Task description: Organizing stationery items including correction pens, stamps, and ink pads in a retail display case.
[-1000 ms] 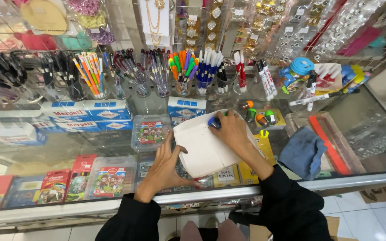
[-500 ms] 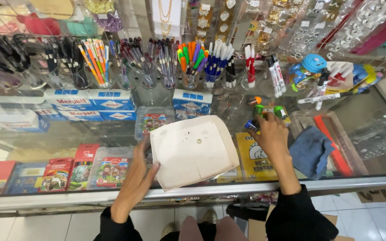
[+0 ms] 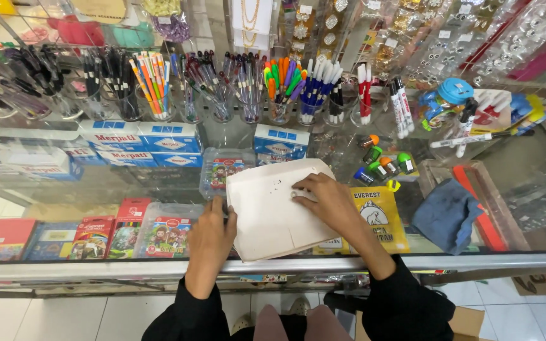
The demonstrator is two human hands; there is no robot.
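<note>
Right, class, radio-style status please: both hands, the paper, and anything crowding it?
Left hand flat on the white envelope's left edge. Right hand pressing its upper right, fingers down. Envelope flat on glass counter. Small stamp bottles and blue cloth close right.

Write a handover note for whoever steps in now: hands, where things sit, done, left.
Left hand: flat on the left edge of the white envelope, pinning it to the glass counter.
Right hand: fingertips pressing on the envelope's upper right part; holds nothing.
Envelope lies flat, near the counter's front edge, with small dark marks near its top.
Small coloured bottles stand just beyond the right hand; blue cloth lies to the right.
Done: envelope laid flat and held down.
Left: cannot tell whether it is sealed.
</note>
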